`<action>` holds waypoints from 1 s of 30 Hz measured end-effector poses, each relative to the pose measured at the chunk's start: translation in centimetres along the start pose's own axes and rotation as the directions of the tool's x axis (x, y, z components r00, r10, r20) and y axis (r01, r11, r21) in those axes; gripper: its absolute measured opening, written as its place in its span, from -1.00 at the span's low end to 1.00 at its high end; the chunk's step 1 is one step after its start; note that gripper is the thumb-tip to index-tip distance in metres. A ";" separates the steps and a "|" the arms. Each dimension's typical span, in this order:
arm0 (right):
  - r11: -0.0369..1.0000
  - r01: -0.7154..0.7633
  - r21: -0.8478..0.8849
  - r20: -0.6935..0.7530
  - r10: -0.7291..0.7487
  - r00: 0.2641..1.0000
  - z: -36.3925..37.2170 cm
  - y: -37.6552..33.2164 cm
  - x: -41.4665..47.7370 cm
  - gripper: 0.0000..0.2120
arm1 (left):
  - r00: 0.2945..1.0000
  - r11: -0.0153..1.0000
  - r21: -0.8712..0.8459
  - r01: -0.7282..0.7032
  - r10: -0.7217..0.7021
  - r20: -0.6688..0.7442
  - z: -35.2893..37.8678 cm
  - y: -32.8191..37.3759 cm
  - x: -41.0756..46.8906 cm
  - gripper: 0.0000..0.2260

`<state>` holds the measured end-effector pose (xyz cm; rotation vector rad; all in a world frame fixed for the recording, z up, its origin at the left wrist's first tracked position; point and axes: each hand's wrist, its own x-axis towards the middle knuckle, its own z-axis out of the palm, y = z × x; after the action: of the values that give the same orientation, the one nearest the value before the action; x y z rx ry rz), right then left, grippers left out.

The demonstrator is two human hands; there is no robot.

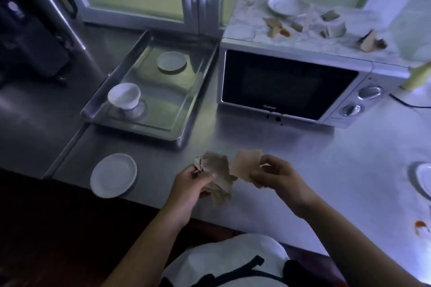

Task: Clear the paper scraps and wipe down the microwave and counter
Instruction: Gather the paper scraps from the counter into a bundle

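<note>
Step in hand: I judge this to be gathering scraps, with one piece about to join a handful over the counter [291, 158].
Left hand: the left hand [196, 184] has its fingers curled round a crumpled bunch of scraps [218, 171], held just above the counter near its front edge.
Right hand: the right hand [277, 175] pinches a flat scrap [247, 162] between thumb and fingers. The scrap's edge overlaps the bunch.
Doing it well: I would tuck the flat scrap under the left thumb before the right hand lets go. Then I would squeeze the bunch tighter, since loose corners stick out and could drop.
Left to clear: loose scraps [331, 28] lie on top of the microwave [291, 84], near a white dish [286, 6] and well apart from both hands.
Wiping: not begun, as I read it. A red smear [421, 225] sits on the counter at the far right.
Pose: both forearms reach forward and converge with the wrists low. The hands are near each other but not touching, joined only by the paper between them.
</note>
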<state>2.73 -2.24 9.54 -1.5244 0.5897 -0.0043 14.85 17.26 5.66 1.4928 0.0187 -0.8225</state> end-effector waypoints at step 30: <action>0.664 0.256 0.703 -0.663 0.480 0.575 -7.5 18.6 -32.7 -0.77 | 0.623 0.900 0.436 0.021 -0.353 0.699 26.6 -15.2 -17.2 -0.79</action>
<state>-34.78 3.93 4.34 -0.5386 1.2654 -0.8242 -17.70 4.09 4.41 1.3958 -0.6828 -1.6804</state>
